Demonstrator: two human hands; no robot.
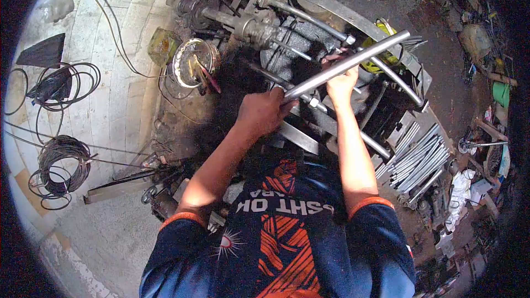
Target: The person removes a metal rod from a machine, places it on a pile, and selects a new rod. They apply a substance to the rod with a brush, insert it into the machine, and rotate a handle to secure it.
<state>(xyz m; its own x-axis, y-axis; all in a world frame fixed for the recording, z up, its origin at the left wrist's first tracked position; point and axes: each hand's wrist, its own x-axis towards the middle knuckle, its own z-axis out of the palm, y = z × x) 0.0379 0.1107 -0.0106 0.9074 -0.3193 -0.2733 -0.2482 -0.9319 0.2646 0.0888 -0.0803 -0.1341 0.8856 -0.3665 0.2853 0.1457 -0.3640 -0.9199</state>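
A long, shiny metal tube (375,50) slants across the machine, its far end up to the right. My left hand (262,111) is closed around the tube's near end. Farther along, my right hand (342,81) is under the tube with its fingers curled up on the far side; the tube hides part of the palm. Below my hands lies a greasy machine with a metal frame (326,4). Parallel steel rods (309,17) run through it, some with bright nuts (314,102) on them. A dark cylindrical part (243,25) sits at its upper left.
A bundle of thin metal rods (417,157) lies to the right of the machine. On the left are a round tin (194,63) with brushes or sticks in it, a yellowish container (164,46) and coiled cable (63,163). Scrap and parts line the right side.
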